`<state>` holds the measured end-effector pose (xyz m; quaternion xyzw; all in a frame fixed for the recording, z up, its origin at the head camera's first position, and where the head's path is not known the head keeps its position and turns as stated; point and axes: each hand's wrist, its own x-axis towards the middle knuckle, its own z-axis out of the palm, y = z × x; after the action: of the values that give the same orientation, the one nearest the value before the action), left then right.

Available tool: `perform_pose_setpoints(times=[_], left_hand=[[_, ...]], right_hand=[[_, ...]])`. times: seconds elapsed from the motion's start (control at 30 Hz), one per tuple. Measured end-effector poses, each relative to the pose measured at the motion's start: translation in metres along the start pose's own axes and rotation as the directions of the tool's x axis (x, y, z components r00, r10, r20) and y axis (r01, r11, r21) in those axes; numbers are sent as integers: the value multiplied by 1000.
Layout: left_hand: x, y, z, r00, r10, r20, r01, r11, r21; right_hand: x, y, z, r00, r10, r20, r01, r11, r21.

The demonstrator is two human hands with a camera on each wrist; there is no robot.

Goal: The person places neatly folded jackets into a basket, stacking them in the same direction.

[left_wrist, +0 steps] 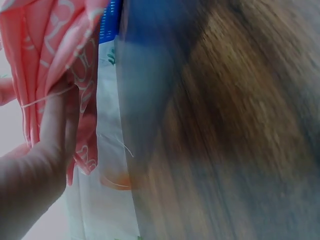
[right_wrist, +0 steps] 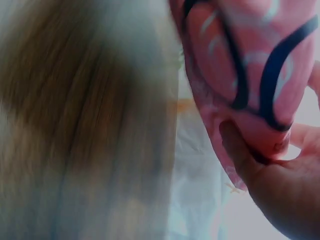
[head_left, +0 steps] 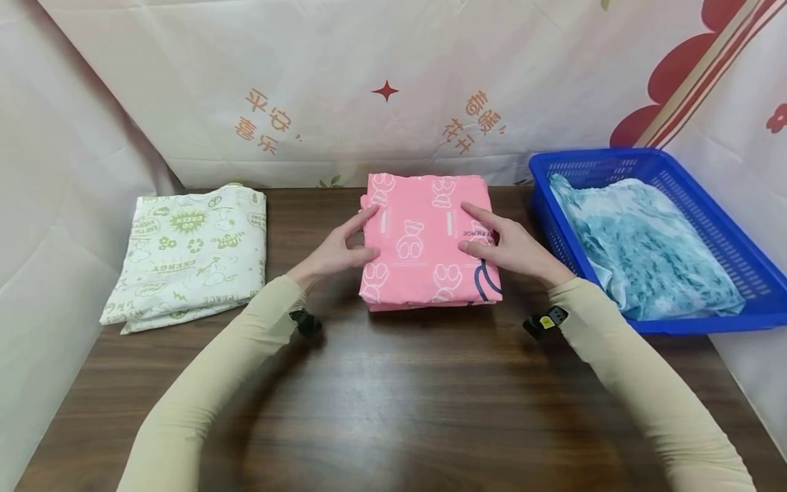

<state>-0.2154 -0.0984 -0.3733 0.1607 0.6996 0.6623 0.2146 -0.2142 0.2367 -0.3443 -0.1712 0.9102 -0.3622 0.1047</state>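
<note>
Head view: left hand [head_left: 335, 253] and right hand [head_left: 513, 246] are clamping fingers and thumbs on opposite sides of the folded pink bear-print fabric [head_left: 418, 219], near the wooden table's [head_left: 430, 396] far edge. Caution: uneven pressure could be letting stacked layers slide, spoiling the folds.
</note>
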Motion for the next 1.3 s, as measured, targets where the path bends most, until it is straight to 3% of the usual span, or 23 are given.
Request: perform_pose_setpoints(times=[0.17,0.5,0.73,1.0,1.17,1.3], left_hand=[[-3,-2,-2,999,-36,-22,35,999,-31],[-6,-2,-1,999,-37,-29,35,997,-71],[-5,5,4,999,-16,-32,16,999,-28],[10,30,18,999,35,-32,-35,999,13],[25,46,32,995,100,3,-100,995,21],[37,53,44,990,135,30,-135,991,7]], right_hand=[[1,-5,3,1000,7,12,-7,1000,6],[-5,-9,-2,999,-36,-8,37,977,208],[-8,-16,-10,998,-62,-33,67,979,193],[-16,-26,-38,993,-52,-102,73,973,218],[-25,-23,-60,992,-23,-121,56,959,278],[-33,-16,-75,991,16,-129,18,966,258]])
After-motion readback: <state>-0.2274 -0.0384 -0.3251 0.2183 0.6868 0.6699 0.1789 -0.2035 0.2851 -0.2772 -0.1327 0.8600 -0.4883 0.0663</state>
